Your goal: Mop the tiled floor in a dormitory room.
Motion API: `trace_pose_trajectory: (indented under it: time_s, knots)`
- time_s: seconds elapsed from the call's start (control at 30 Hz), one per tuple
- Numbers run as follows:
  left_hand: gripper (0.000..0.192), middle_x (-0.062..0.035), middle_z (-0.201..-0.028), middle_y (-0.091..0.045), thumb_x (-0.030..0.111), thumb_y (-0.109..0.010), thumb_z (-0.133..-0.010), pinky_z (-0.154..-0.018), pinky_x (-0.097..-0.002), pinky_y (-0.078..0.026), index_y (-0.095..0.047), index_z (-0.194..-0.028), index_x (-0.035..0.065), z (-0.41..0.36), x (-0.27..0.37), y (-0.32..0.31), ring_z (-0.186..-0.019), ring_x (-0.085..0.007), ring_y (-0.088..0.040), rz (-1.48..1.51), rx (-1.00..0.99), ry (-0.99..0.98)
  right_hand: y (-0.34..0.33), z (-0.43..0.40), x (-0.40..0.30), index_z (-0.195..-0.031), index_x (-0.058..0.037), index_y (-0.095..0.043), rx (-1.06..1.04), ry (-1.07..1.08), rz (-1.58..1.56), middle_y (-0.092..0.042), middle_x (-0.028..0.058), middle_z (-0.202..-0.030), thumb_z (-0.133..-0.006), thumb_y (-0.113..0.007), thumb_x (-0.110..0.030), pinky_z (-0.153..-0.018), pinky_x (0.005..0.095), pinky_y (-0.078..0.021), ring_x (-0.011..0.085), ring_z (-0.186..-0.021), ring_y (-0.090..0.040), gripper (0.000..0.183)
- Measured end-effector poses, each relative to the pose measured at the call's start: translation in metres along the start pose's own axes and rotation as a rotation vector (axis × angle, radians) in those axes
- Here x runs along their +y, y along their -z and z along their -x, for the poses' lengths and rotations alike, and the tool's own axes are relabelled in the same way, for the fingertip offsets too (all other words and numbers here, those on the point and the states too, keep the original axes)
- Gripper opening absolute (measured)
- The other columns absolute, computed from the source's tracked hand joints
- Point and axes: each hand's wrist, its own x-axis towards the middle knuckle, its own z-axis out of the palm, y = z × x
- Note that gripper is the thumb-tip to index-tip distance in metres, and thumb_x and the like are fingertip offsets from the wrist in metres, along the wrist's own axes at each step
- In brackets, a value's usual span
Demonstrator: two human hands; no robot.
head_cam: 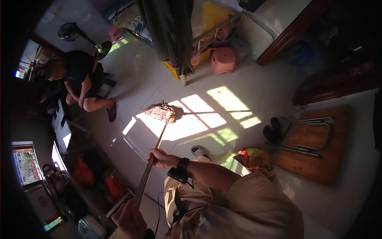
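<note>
A string mop's long handle (161,134) runs up and slightly right from the lower left. My right hand (160,158) grips it around the middle, with a dark band and a small device on the wrist. Lower down, near the handle's top end, my left hand (130,216) is closed around it. The pinkish mop head (159,112) lies spread on the tiled floor (134,80), at the left part of a bright sunlit patch. Its shadow falls to the right. Whether the strands are wet cannot be told.
A seated person (79,77) is at the left, one foot on the floor, near a standing fan (103,50). Ahead are a dark hanging curtain (170,33), a yellow crate (204,56) and a pink stool (223,60). A folded wooden table (316,143) and dark slippers (272,130) lie right.
</note>
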Motion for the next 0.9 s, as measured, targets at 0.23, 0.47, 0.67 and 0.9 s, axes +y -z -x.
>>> trace_pose_trajectory:
  time_s: [0.23,0.47,0.67,0.9]
  knots:
    - [0.015,-0.0148,-0.066,-0.062,0.005,-0.053,-0.08,-0.055,-0.0304,-0.046,-0.066,-0.081,-0.0032,-0.02,-0.052,-0.026,-0.055,-0.0218,-0.061,0.296,-0.105,-0.115,0.083,0.042,-0.022,-0.071,-0.0034,-0.046,0.215,0.244,-0.208,-0.048,0.0079,-0.06,-0.086,-0.044,-0.006,-0.064,0.0381,-0.0502,0.0228,-0.059,-0.052,0.015]
    - [0.019,-0.0177,-0.06,-0.059,0.012,-0.055,-0.086,-0.052,-0.0303,-0.044,-0.067,-0.082,-0.0034,-0.018,-0.149,-0.048,-0.05,-0.0226,-0.059,0.306,-0.227,0.159,0.133,0.012,0.024,-0.073,-0.0027,-0.043,0.408,0.448,-0.194,-0.046,0.0117,-0.063,-0.086,-0.039,-0.004,-0.061,0.0392,-0.0464,0.0237,-0.055,-0.047,0.014]
    - [0.015,-0.0145,-0.06,-0.059,0.01,-0.057,-0.082,-0.05,-0.0306,-0.042,-0.067,-0.078,-0.0006,-0.016,-0.158,0.037,-0.05,-0.022,-0.058,0.175,-0.143,0.155,0.05,-0.038,0.084,-0.073,-0.0029,-0.042,0.378,0.33,-0.122,-0.041,0.0116,-0.067,-0.084,-0.04,-0.008,-0.059,0.0359,-0.0415,0.022,-0.058,-0.042,0.012]
    - [0.015,-0.0153,-0.065,-0.061,0.007,-0.054,-0.082,-0.051,-0.0334,-0.043,-0.064,-0.077,-0.0026,-0.002,-0.144,0.08,-0.053,-0.0261,-0.058,-0.066,-0.041,0.087,-0.047,-0.117,0.124,-0.072,-0.0031,-0.047,-0.13,0.044,0.066,-0.049,0.0083,-0.068,-0.086,-0.043,-0.009,-0.063,0.0332,-0.0472,0.0182,-0.064,-0.049,0.016]
